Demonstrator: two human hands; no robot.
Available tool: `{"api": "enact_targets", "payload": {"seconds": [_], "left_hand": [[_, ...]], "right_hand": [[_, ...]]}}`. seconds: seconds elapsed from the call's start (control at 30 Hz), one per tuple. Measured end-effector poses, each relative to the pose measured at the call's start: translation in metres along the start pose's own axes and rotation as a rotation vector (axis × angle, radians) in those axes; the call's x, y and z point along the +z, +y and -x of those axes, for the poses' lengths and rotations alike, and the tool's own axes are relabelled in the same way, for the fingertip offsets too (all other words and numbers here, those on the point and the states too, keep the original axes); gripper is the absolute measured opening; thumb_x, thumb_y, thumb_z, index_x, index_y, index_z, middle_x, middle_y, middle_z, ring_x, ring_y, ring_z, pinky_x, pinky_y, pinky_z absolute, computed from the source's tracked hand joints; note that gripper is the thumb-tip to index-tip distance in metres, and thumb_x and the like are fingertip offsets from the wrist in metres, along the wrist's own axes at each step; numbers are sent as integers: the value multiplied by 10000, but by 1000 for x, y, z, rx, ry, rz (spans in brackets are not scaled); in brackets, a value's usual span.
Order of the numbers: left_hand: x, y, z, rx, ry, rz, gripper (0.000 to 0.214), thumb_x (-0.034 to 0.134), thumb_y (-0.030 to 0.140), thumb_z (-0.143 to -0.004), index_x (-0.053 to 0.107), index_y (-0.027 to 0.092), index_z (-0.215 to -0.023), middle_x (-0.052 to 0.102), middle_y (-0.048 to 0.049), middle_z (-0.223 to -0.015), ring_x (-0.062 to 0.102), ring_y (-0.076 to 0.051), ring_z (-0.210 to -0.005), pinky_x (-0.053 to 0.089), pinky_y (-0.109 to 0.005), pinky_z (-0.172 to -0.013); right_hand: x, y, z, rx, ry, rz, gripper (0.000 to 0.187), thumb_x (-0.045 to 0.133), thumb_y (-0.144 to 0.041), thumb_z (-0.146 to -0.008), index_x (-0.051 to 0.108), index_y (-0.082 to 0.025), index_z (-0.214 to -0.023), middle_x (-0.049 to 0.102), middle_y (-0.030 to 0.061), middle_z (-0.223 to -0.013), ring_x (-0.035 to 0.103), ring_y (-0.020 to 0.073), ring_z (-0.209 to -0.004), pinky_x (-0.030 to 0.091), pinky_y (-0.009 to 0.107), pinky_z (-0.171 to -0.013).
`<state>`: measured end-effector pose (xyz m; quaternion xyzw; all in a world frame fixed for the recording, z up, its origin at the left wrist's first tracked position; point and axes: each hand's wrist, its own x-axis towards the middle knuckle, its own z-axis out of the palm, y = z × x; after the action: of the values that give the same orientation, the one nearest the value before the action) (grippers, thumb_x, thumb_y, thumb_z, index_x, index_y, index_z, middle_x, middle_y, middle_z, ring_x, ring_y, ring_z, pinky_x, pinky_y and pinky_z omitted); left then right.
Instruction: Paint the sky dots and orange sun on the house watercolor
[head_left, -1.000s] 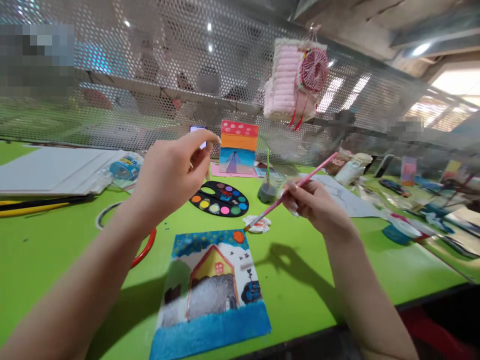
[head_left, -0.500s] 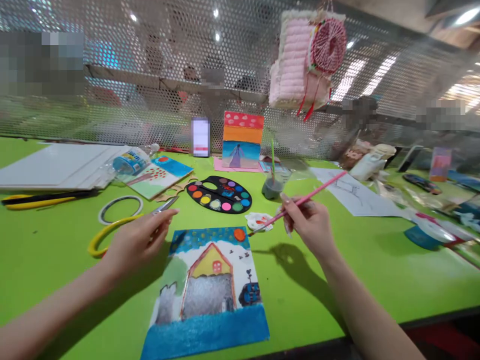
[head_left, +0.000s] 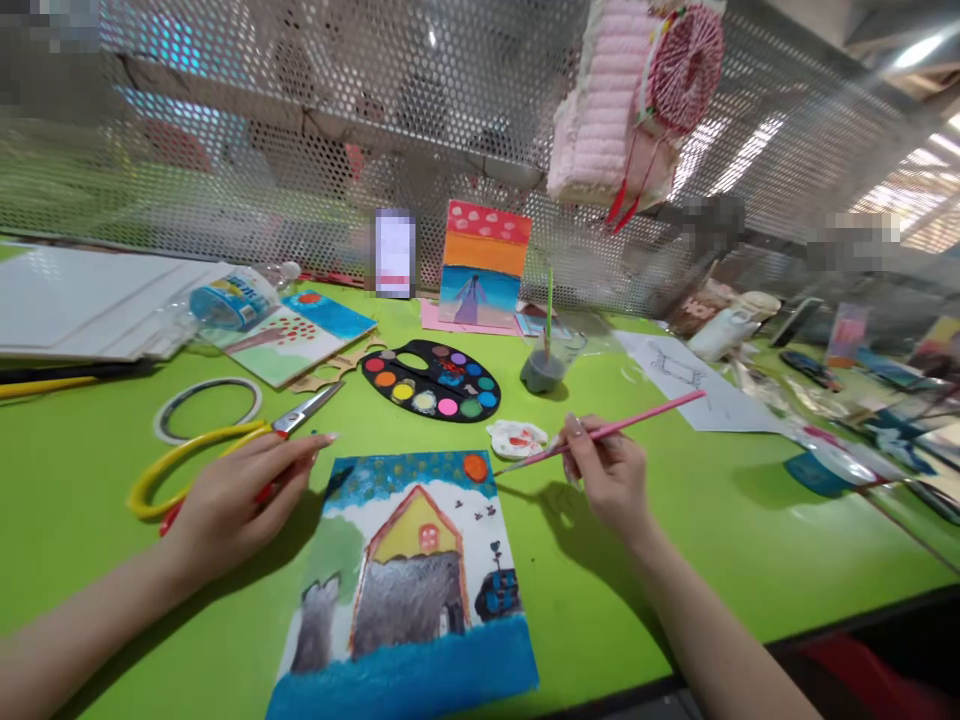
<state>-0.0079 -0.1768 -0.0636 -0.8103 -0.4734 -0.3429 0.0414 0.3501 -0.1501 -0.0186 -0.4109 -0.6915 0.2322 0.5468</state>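
My right hand is shut on a thin pink paintbrush, whose bristle tip points left, just above the top right corner of a painted house picture. A white scrap smeared with red paint lies close to that tip. My left hand lies over the yellow handle of a pair of scissors, fingers curled toward the picture's upper left corner. Whether it grips the handle is hard to tell. A black oval watercolour palette sits beyond the picture, not touched by either hand.
A grey cup holds a green brush. Behind it stands a painted card against perforated metal mesh, with a pink craft hanging above. White boards, a tape ring and a sketch sheet lie on the green table.
My left hand has come down from its raised position onto the scissors handle. The right hand keeps the brush and has lowered slightly. The view has tilted, shifting the table items.
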Motion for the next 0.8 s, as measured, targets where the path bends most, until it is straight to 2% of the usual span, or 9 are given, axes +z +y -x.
{"api": "enact_targets", "payload": {"seconds": [0.13,0.27,0.4,0.57,0.7,0.8], "left_hand": [[-1,5,-1,-69,26,34,299,454,298,-919,620,242,-1161,692,-18,-855,650,-178,-755,485,-265,-678],[-1,8,-2,-91,5,45,298,444,327,-924,636,240,-1135,692,-15,-852,646,-163,-739,477,-257,-677],[-1,10,-2,-83,-36,28,319,431,332,-938,646,183,-1121,692,-46,-851,644,-166,-741,474,-259,-664],[-1,11,-3,-110,-49,39,338,413,370,-941,650,193,-1106,694,-46,-871,647,-171,-755,480,-263,-678],[-1,8,-2,-137,-84,48,335,415,400,-933,642,233,-1116,685,-28,-858,640,-173,-749,476,-266,-685],[0,6,0,-123,-93,46,331,415,384,-937,630,246,-1148,681,-28,-851,633,-170,-750,469,-265,-676]], "right_hand": [[0,9,2,-5,-74,34,290,524,-288,-936,597,-170,-682,526,-6,-573,480,88,-458,397,210,-392],[-1,8,2,-101,-130,36,217,516,-205,-929,629,-178,-746,591,11,-624,501,98,-479,427,228,-430],[-2,6,0,-199,-162,66,174,524,-141,-906,635,-183,-779,553,-19,-554,513,103,-472,461,243,-483],[-5,9,0,-175,-152,72,204,503,-168,-926,644,-180,-780,571,4,-590,491,103,-468,413,232,-415],[-4,7,1,-182,-193,11,195,513,-152,-917,648,-183,-781,582,-5,-600,503,95,-463,415,223,-418],[-3,6,1,-198,-165,26,189,518,-140,-912,654,-186,-787,568,-16,-582,502,93,-458,418,226,-432]]}}
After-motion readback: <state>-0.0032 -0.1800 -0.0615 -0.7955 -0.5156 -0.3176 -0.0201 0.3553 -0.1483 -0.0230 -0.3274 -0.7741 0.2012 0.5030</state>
